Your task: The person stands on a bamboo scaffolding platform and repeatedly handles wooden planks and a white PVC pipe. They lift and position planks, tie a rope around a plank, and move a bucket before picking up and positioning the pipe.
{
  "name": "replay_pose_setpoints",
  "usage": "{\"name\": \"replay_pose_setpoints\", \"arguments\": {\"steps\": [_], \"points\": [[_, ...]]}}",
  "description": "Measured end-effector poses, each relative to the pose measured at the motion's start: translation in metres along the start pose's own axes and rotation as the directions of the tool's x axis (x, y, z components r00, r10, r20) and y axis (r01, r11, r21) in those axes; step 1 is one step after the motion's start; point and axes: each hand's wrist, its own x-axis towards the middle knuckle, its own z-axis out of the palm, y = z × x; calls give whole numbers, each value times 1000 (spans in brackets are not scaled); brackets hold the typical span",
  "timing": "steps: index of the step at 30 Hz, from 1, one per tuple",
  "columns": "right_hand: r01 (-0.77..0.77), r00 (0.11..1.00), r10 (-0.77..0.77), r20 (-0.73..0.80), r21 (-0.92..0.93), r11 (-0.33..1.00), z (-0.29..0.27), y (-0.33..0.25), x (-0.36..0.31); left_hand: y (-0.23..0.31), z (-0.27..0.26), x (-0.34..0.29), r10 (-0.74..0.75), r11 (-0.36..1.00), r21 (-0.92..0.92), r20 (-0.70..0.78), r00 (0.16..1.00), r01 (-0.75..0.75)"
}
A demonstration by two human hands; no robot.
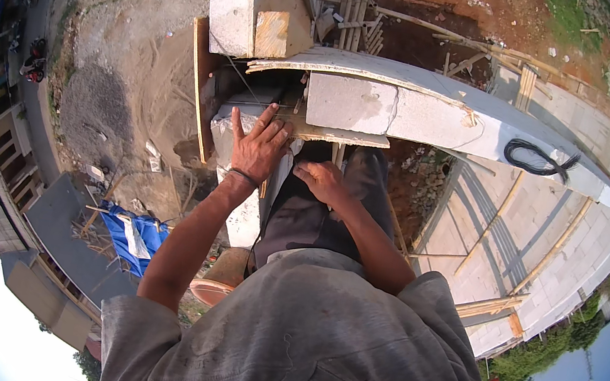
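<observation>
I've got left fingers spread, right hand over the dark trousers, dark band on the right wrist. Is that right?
Not quite: the head view shows the dark band on the wrist of the left hand. Its fingers are spread, and the right hand is over the dark trousers.

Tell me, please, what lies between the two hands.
In the head view, a pale edge and the dark trousers show between the left hand and the right hand.

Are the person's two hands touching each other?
Apart. The head view shows a clear gap, with dark trousers visible between the left hand and the right hand.
</observation>
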Motion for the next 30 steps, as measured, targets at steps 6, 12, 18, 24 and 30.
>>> {"name": "replay_pose_setpoints", "arguments": {"steps": [6,12,18,24,30], "points": [[110,963,-205,176,437,893,-37,-20,8,-9,-3,8,88,995,-43,-14,996,-89],[-49,913,397,-93,942,332,4,-28,14,-11,-5,9,107,990,-97,15,994,-105],[-211,930,367,26,856,472,38,12,36,-12,-3,9,129,985,-116,5,992,-127],[146,987,-149,58,49,988,-5,-6,2,-16,-3,9,152,980,-130,21,988,-148],[-83,980,194,-34,824,560,-22,-30,-2,-17,-5,8,139,983,-128,53,989,-131]]}}
